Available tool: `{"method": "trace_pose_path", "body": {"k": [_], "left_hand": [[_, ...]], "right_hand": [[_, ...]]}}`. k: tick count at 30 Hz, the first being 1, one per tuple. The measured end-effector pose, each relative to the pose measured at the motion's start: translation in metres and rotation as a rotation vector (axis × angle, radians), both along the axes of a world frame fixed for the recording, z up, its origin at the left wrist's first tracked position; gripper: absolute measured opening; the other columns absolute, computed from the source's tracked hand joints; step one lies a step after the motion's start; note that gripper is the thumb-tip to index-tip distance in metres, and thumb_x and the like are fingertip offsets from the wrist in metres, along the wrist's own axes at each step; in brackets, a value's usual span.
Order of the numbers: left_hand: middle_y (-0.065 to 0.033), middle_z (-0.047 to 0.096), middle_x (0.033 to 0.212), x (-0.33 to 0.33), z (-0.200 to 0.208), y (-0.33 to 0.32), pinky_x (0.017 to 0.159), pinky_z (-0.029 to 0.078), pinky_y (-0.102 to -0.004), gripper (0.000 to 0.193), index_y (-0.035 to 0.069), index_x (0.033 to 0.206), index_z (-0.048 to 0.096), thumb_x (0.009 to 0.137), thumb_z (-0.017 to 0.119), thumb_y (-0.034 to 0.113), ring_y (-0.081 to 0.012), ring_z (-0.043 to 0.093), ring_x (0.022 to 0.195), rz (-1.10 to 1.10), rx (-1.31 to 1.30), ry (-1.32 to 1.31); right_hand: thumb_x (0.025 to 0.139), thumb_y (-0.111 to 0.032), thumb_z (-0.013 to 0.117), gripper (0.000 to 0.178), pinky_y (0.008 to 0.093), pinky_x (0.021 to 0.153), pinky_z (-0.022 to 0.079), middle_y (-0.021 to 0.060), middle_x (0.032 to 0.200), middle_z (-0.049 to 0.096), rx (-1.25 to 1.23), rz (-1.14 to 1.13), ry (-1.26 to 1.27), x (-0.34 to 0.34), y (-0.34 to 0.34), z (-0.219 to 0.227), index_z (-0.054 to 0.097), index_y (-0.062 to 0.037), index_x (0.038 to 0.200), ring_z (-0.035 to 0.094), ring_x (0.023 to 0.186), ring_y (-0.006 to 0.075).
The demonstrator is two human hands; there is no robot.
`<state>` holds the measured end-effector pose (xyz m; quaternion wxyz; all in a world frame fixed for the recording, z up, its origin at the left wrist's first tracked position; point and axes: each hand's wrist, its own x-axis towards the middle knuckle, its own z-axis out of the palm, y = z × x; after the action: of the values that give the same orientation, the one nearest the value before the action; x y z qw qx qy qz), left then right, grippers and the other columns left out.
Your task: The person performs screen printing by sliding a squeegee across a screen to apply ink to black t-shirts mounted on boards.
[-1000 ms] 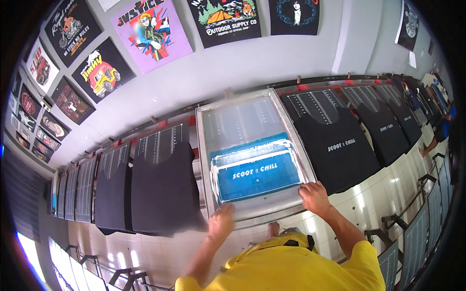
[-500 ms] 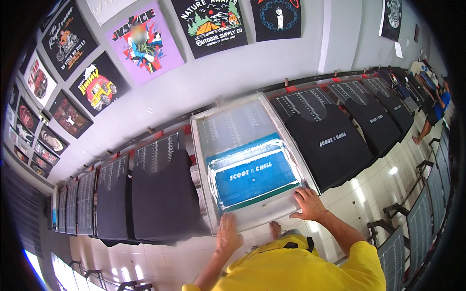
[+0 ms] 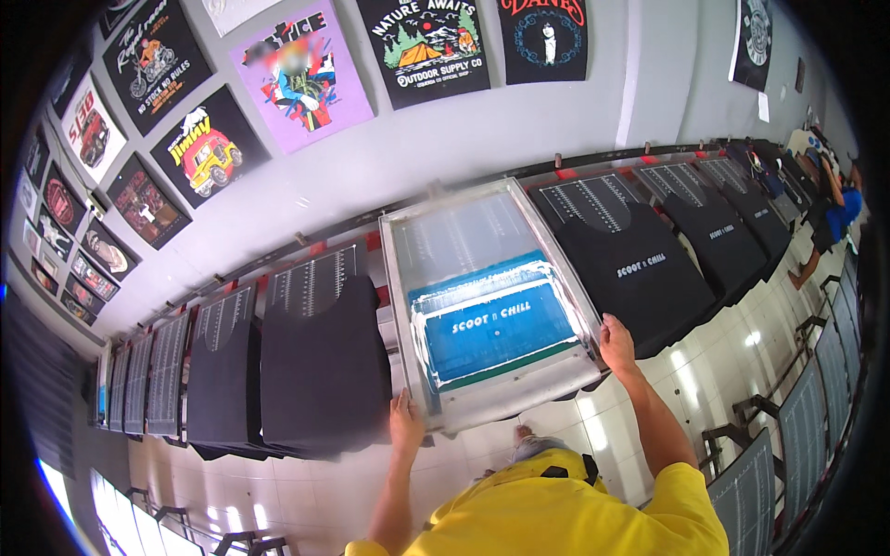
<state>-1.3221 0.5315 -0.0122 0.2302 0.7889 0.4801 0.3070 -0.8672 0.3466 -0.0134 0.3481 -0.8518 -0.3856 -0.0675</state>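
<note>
A screen printing frame (image 3: 519, 385) of pale metal lies tilted across the middle of the row of printing boards. Its blue stencil panel (image 3: 491, 347) carries pale lettering and is ringed by white ink. Dark fabric peeks out beneath its near right edge. My left hand (image 3: 406, 423) grips the frame's left side by the near corner, fingers closed against the edge. On the opposite side my right hand (image 3: 617, 346) holds the right rail, fingertips bent over it. Both palms are partly hidden.
Plain black shirts (image 3: 324, 361) cover boards to the left; printed black shirts (image 3: 640, 264) cover boards to the right. Another rack of grey boards (image 3: 746, 491) stands at the lower right. A person in blue (image 3: 842, 208) is at the far right. Shirt samples (image 3: 431, 51) hang on the wall.
My hands have moved from the frame's near edge to its two sides, the right one farther up. The view has shifted slightly. The far person has moved an arm and leg.
</note>
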Motion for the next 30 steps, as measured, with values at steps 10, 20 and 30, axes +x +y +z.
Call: {"method": "trace_pose_path", "body": {"k": [10, 20, 30], "left_hand": [[-0.0102, 0.071, 0.085, -0.01, -0.022, 0.045, 0.066, 0.052, -0.034, 0.036, -0.005, 0.117, 0.069, 0.098, 0.062, 0.025, -0.0175, 0.064, 0.07, 0.086, -0.413, -0.126], [-0.0072, 0.072, 0.093, -0.019, 0.005, 0.054, 0.068, 0.053, -0.0267, 0.036, -0.009, 0.113, 0.068, 0.095, 0.069, 0.022, -0.0133, 0.066, 0.074, -0.002, -0.942, -0.498], [-0.0073, 0.071, 0.094, -0.022, -0.007, 0.049, 0.074, 0.053, -0.0292, 0.038, -0.005, 0.115, 0.068, 0.095, 0.067, 0.028, -0.0141, 0.066, 0.083, 0.071, -0.874, -0.499]], "right_hand": [[0.093, -0.012, 0.061, 0.018, 0.0416, 0.078, 0.055, 0.0214, 0.092, 0.072, 0.186, -0.044, 0.247, 0.019, 0.025, -0.027, 0.067, -0.0008, 0.106, 0.072, 0.088, 0.0365], [0.095, -0.02, 0.056, 0.027, 0.0406, 0.076, 0.053, 0.0233, 0.089, 0.07, 0.084, -0.097, 0.336, 0.023, 0.026, -0.033, 0.068, 0.0038, 0.1, 0.07, 0.083, 0.0366], [0.096, -0.025, 0.049, 0.038, 0.0493, 0.079, 0.051, 0.0308, 0.091, 0.067, -0.052, -0.058, 0.324, 0.03, 0.035, -0.04, 0.069, 0.0075, 0.095, 0.066, 0.09, 0.0474]]}}
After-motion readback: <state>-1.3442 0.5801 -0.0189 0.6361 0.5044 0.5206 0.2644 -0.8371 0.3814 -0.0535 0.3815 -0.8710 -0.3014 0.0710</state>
